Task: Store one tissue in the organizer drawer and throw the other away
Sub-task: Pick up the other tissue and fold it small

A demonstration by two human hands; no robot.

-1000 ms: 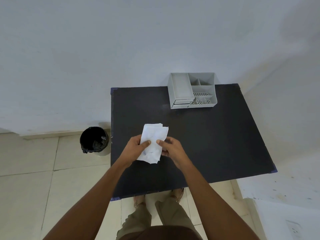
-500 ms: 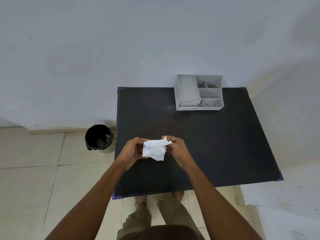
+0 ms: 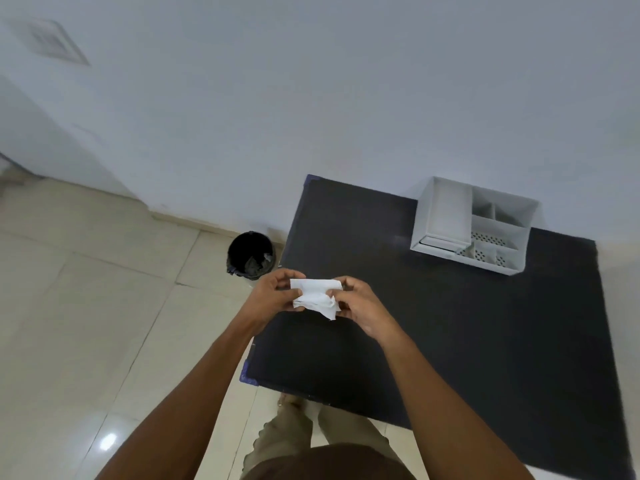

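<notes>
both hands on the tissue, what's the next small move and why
Probably carry the tissue left and drop it into the bin. It is scrunched between the left hand and right hand, and the open bin stands on the floor just left of the table.

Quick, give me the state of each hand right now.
Left hand: closed on the crumpled white tissue.
Right hand: closed on the same tissue.

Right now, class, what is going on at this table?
A person stands at a black table, holding a crumpled white tissue between the left hand and the right hand, above the table's near left part. A grey organizer sits at the far edge by the wall, its drawer apparently shut. A black bin stands on the floor left of the table.
</notes>
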